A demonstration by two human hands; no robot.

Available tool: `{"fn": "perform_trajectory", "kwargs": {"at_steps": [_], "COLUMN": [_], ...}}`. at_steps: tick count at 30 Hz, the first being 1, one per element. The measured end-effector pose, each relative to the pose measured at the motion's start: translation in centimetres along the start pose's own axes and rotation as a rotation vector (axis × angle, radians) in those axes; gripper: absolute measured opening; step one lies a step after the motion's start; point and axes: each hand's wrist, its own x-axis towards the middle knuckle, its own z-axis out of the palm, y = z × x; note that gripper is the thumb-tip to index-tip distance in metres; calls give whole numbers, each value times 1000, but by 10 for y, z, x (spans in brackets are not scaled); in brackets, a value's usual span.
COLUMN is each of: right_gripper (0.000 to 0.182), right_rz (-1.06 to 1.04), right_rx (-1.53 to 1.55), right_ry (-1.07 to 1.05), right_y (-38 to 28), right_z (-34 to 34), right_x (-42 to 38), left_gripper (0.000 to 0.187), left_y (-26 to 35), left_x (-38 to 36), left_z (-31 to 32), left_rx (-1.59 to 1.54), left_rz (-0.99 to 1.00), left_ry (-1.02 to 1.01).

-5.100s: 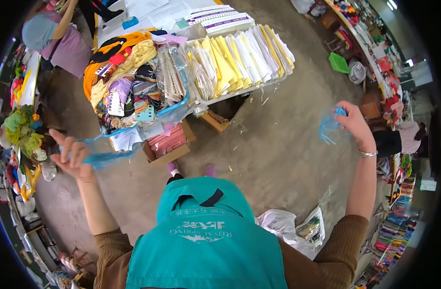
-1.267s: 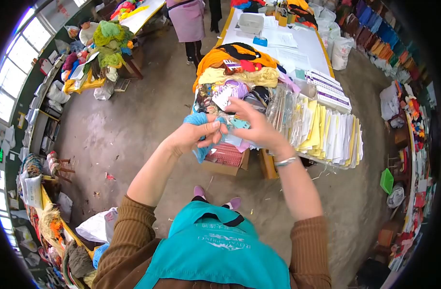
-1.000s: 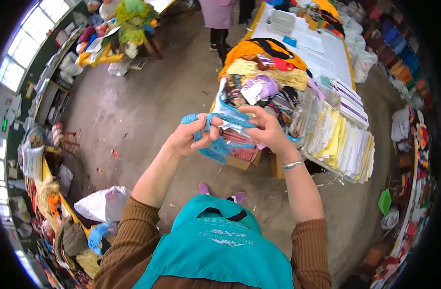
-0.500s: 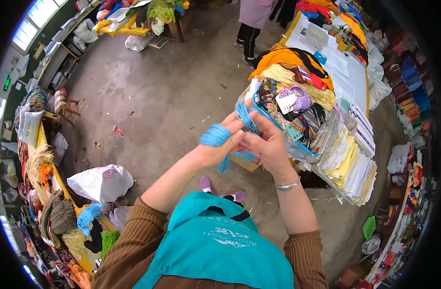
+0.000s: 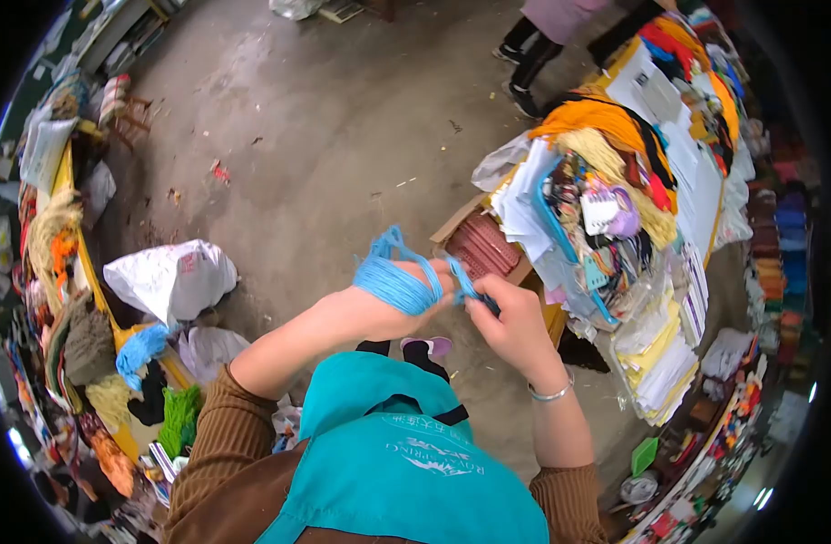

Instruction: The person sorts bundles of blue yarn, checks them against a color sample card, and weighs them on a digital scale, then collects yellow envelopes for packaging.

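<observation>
Light blue yarn [image 5: 402, 286] is wound in many turns round my left hand [image 5: 370, 306], with loose loops standing up above it. My left fingers are closed with the yarn about them, pointing to the right. A twisted length of the same yarn spans from the left fingertips to my right hand [image 5: 515, 322]. That hand, with a bracelet on its wrist, pinches the yarn between thumb and fingers. Something small and dark shows at its fingertips; I cannot make out what it is.
At right, a table holds a blue-rimmed tray [image 5: 560, 249] of mixed threads, orange yarn [image 5: 588, 118] and papers [image 5: 665, 363]. An open box [image 5: 479, 245] sits beside it. A white sack [image 5: 172, 279] lies at left, near a yarn-covered table. Another person's legs [image 5: 533, 63] are at the back.
My hands have moved down and drawn apart, with the yarn now stretched between them. The view has shifted, so the table appears farther right and the box beside it shows.
</observation>
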Motion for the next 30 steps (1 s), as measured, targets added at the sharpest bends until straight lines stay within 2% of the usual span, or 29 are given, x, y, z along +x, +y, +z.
{"fn": "perform_trajectory", "kwargs": {"at_steps": [1, 3, 4, 5, 6, 8, 10, 12, 13, 14, 15, 16, 17, 19, 20, 22, 23, 25, 26, 29, 30], "right_gripper": [10, 10, 11, 10, 10, 8, 10, 13, 14, 14, 15, 16, 22, 38, 53, 58, 51, 40, 27, 20, 21], "right_rz": [-64, -86, -99, -16, -17, -13, 48, 312, 418, 425, 499, 571, 567, -84, -39, 6, -132, -168, -164, -173, -94], "right_rx": [7, 60, 110, 251, 251, 496, 594, 1057, 1152, 1151, 1108, 1063, 885, 137, 86, 375, 345, 317, 225, 165, 113], "right_ry": [44, 37, 65, 44, 21, 157, 167, 199, 108, 101, 55, 10, -60, -42, -60, -183, -247, -432, -426, -245, -250], "right_y": [3, 4, 5, 2, 4, 15, 19, 16, 25, 39, 59, 77, 82, 73, 40, 23, 21, 32, 39, 44, 54], "right_z": [10, 26, 34, 42, 51, 72, 85, 95, 97, 104, 115, 124, 130, 137, 131, 136, 141, 145, 146, 134, 128], "right_x": [4, 8, 10, 10, 11, 12, 21, 34, 37, 41, 45, 50, 59, 85, 101, 118, 128, 144, 153, 195, 211], "left_gripper": [18, 22, 26, 25, 26, 26, 27, 29, 30, 32, 35, 35, 33, 33, 33, 41, 40, 38, 36, 35, 33], "left_y": [-11, -31, -34, -43, -50, -56, -56, -67, -72, -76, -73, -79, -86, -95, -95, -99, -106, -116, -122, -138, -139], "left_x": [-6, -17, -22, -27, -31, -41, -51, -64, -69, -75, -89, -95, -99, -95, -94, -88, -84, -84, -82, -70, -68], "left_z": [5, 20, 13, 17, 22, 26, 18, 13, 11, 8, -1, -7, -12, -9, -7, -7, -5, -22, -30, -48, -60], "left_rx": [-16, -659, -791, -771, -750, -652, -712, -608, -661, -707, -968, -971, -916, -894, -899, -1065, -927, -984, -1035, -917, -967], "left_rz": [-23, 2, -87, -56, -23, -18, -44, -24, 21, 69, -37, -40, -26, -28, -32, -170, -109, -157, -204, -274, -419], "left_ry": [15, 101, -28, -18, -9, 88, 264, 344, 510, 676, 635, 638, 585, 537, 536, 430, 497, 438, 388, 477, 481]}}
